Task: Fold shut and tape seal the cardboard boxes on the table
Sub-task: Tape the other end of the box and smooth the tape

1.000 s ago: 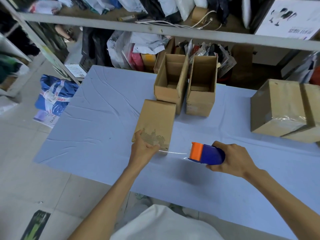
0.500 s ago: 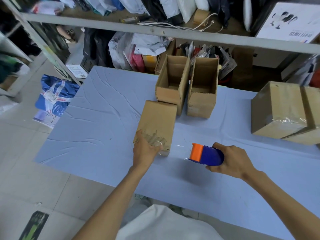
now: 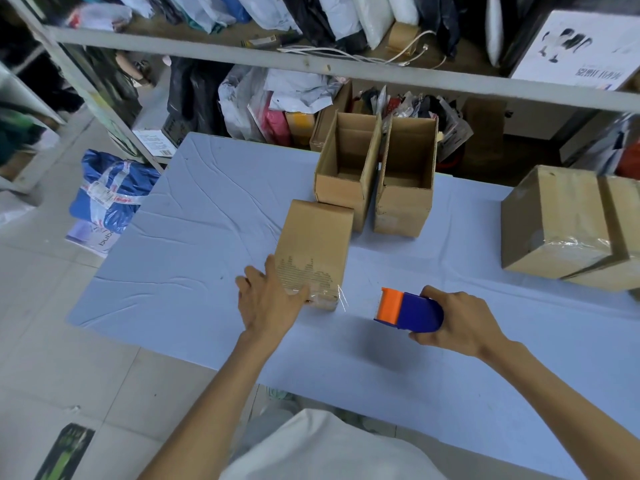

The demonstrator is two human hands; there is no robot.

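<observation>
A closed cardboard box [image 3: 317, 244] lies on the blue table [image 3: 194, 258], with clear tape across its near end and a loose tape tail at the near right corner. My left hand [image 3: 268, 301] rests with spread fingers against the box's near left corner, thumb on the taped edge. My right hand [image 3: 457, 320] grips a blue and orange tape dispenser [image 3: 408, 310] just right of the box, apart from it. Two open boxes [image 3: 346, 168] [image 3: 407, 181] stand upright behind.
Sealed boxes [image 3: 557, 223] sit at the table's right edge. A metal shelf rail [image 3: 311, 69] crosses above the far side, with bags and clutter behind. A blue sack [image 3: 110, 192] lies on the floor to the left.
The tape strand between box and dispenser has been cut; the dispenser has pulled away. My left hand has shifted left along the box's near end and spread its fingers.
</observation>
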